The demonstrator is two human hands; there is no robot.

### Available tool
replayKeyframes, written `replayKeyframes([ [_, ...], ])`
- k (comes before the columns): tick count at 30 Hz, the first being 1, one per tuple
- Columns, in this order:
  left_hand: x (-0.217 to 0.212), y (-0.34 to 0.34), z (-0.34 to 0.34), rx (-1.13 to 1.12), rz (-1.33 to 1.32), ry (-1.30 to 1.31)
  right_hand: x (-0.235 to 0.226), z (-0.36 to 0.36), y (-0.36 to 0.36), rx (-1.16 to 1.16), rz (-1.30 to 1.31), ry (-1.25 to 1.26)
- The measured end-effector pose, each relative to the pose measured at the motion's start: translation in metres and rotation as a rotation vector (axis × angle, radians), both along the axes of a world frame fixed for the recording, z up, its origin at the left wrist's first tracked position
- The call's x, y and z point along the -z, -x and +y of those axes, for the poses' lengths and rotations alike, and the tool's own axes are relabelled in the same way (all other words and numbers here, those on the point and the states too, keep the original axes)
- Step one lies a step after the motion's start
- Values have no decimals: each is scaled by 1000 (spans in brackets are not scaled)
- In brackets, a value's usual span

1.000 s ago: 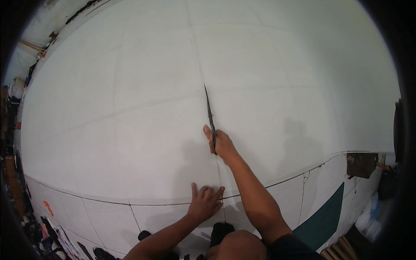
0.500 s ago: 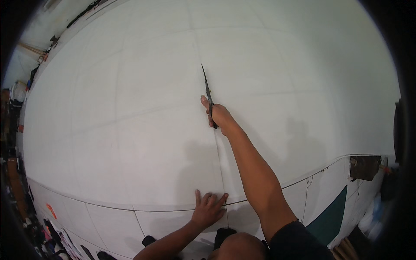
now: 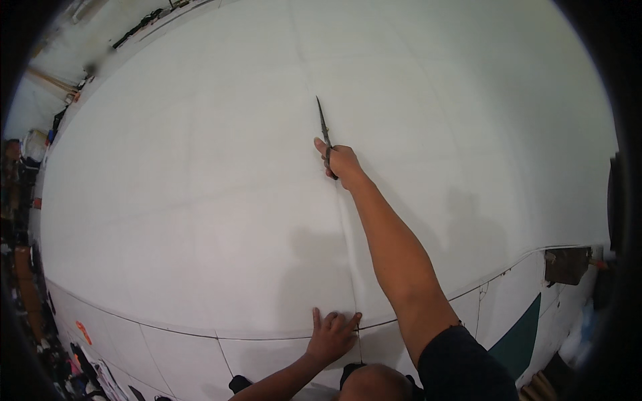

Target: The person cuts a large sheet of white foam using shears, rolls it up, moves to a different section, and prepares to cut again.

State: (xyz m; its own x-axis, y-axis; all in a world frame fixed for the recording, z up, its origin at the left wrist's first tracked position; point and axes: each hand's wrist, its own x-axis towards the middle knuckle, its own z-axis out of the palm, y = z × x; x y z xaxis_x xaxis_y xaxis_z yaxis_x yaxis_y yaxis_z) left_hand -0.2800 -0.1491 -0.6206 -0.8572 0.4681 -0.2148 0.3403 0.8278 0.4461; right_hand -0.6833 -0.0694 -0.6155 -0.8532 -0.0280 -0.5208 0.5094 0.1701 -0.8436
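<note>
Scissors (image 3: 326,131) in right hand (image 3: 343,162), blades (image 3: 322,115) pointing ahead

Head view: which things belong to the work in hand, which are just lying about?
In use:
- scissors, held in the right hand
- white sheet, under the scissors; left hand at its near edge

Apparently just lying about:
- orange item, lower left
- dark green piece, lower right
- dark brown block, right

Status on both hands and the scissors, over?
Right hand holding dark scissors. Left hand spread at near edge of white sheet. Only sheet visible ahead of the tip.
</note>
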Motion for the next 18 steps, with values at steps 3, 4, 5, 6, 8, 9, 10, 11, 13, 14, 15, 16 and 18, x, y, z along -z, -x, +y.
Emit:
replayKeyframes([
  [3,2,-2,-4,11,14,7,3,-1,4,-21,17,19],
  [4,3,-3,-5,4,17,-12,3,-3,10,-21,16,23],
  [5,4,-4,-5,-3,20,-30,1,-5,22,-51,-3,48],
  [6,4,-5,-4,5,13,-34,2,-2,33,-71,-29,64],
  [8,2,-4,-2,7,-2,-24,1,-5,52,-43,-98,55],
  [9,1,-2,0,11,5,-19,2,-6,59,-26,-63,52],
  [10,0,-1,3,48,-63,19,4,-6,67,-9,-28,48],
  [11,-1,2,4,84,-131,57,6,-1,70,-4,-20,50],
  [13,-17,16,4,94,-148,61,15,4,67,-31,21,35],
  [14,-28,25,7,107,-168,53,20,5,68,-32,13,31],
  [15,-45,50,6,31,-340,13,23,3,68,-22,45,26],
  [16,-55,87,4,-47,-512,-29,26,4,69,-15,76,18],
  [18,-59,184,-21,-262,-287,7,26,-4,70,-44,81,-7],
])
